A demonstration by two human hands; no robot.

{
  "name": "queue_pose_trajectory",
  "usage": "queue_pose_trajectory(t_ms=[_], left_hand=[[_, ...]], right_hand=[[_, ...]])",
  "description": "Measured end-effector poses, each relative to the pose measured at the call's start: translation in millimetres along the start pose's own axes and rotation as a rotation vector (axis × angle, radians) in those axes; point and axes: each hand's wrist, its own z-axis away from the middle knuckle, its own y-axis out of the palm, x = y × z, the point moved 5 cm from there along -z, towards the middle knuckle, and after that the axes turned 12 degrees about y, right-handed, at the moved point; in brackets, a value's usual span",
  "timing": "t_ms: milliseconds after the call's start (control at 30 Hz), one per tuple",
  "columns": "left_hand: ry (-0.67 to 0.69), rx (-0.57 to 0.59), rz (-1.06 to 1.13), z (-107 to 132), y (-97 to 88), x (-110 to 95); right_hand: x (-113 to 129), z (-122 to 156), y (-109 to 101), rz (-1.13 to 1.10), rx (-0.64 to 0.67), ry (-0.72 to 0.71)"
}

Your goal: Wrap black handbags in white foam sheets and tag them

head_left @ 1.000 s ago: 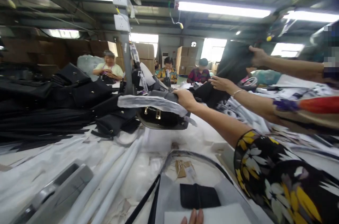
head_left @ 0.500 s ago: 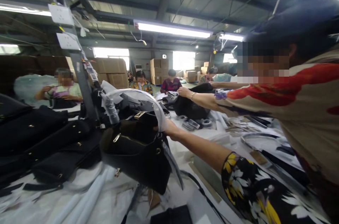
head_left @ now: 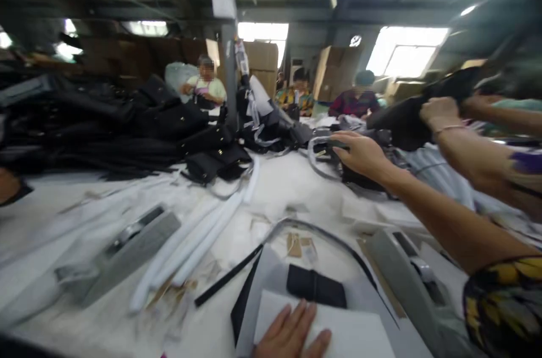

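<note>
My right hand [head_left: 359,153] is stretched far ahead at the black leather handbag [head_left: 355,180] — grip blurred, I cannot tell — while my left hand [head_left: 292,336] lies flat, fingers spread, on the near white paper sheet [head_left: 359,338].

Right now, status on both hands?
Left hand flat on white sheet, fingers open. Right hand at black bag, grip blurred. Co-worker's hand holds dark bag alongside.

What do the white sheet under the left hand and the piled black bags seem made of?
White sheet: probably paper or thin non-woven, matt, flat, straight-edged. Black bags: apparently leather or imitation leather, faint sheen, small gold-coloured fittings; blur leaves it open.
</note>
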Motion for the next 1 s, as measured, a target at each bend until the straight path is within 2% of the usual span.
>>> queue_pose_trajectory(t_ms=[33, 133, 200, 267, 367, 433, 500, 567, 600, 667, 733, 800, 867, 933, 1000], left_hand=[[-0.009, 0.066, 0.014, 2, -0.2, -3], [-0.076, 0.131, 0.125, 4, -8.7, -3], [-0.124, 0.143, 0.184, 1, -14.5, -1], [-0.141, 0.155, 0.217, -2, -17.7, 0], [-0.148, 0.135, 0.228, -4, -20.2, 0], [-0.151, 0.125, 0.230, -4, -21.3, 0], [-0.162, 0.132, 0.249, -4, -22.4, 1], [-0.184, 0.162, 0.304, -4, -22.2, 1], [-0.196, 0.180, 0.340, -4, -21.4, 1], [-0.215, 0.225, 0.411, -3, -18.0, 1], [-0.225, 0.249, 0.449, -2, -13.9, 0], [-0.220, 0.261, 0.451, -2, -10.4, -1], [-0.207, 0.277, 0.440, -3, -8.5, -2], [-0.190, 0.297, 0.430, -6, -9.6, -1], [-0.171, 0.314, 0.430, -9, -13.3, 0]], right_hand=[[21, 13, 20, -0.048, 0.089, -0.135], [92, 62, 85, -0.194, 0.432, -0.527], [136, 94, 126, -0.192, 0.563, -0.726], [174, 116, 167, -0.108, 0.592, -0.834], [217, 131, 217, -0.032, 0.587, -0.888], [235, 134, 239, 0.015, 0.584, -0.912], [247, 133, 249, 0.057, 0.581, -0.937], [254, 126, 243, 0.075, 0.569, -0.953], [255, 121, 233, 0.074, 0.559, -0.951], [251, 111, 202, 0.055, 0.523, -0.914], [237, 105, 155, 0.000, 0.465, -0.831], [211, 109, 99, -0.124, 0.401, -0.723], [174, 128, 49, -0.118, 0.415, -0.569], [131, 163, 7, -0.084, 0.430, -0.418], [89, 208, -27, -0.111, 0.383, -0.285]])
